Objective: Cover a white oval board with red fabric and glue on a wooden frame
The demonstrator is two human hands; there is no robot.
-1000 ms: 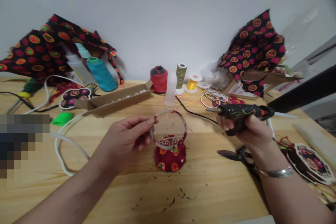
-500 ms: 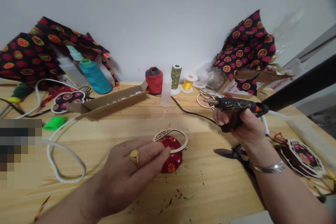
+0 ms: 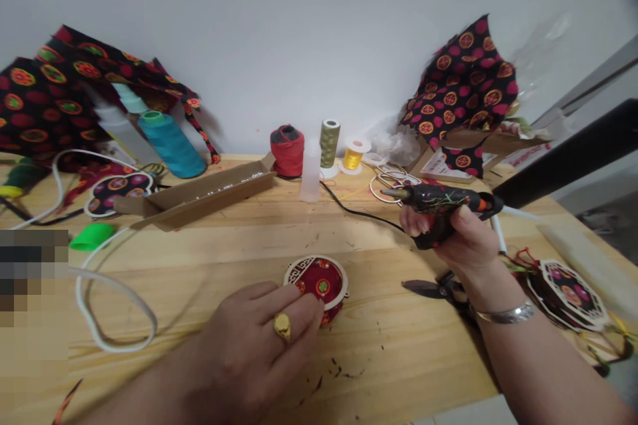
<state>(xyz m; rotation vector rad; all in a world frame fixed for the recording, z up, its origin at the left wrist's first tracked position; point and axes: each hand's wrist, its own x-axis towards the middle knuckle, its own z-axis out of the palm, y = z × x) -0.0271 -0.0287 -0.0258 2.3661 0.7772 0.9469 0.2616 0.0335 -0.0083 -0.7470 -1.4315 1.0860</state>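
My left hand (image 3: 264, 339), with a gold ring on one finger, lies palm down with its fingertips pressed on the near-left edge of a pale wooden ring frame (image 3: 339, 277). The frame lies flat on a red patterned fabric disc (image 3: 319, 284) on the wooden table (image 3: 209, 259). My right hand (image 3: 456, 236), a silver bangle at the wrist, grips a black hot glue gun (image 3: 438, 202). The gun is held level above the table, to the right of the disc, its nozzle pointing left.
Scissors (image 3: 438, 289) lie under my right wrist. A long cardboard box (image 3: 199, 194), thread spools (image 3: 288, 150), a small plastic bottle (image 3: 310, 171), spare rings (image 3: 389, 182) and patterned fabric (image 3: 463, 93) fill the back. A white cord (image 3: 107, 285) loops at left; a finished ornament (image 3: 568, 292) lies at right.
My left hand turned the wooden ring frame over from upright and lowered it flat onto the red fabric disc. My right hand kept the glue gun nearly still.
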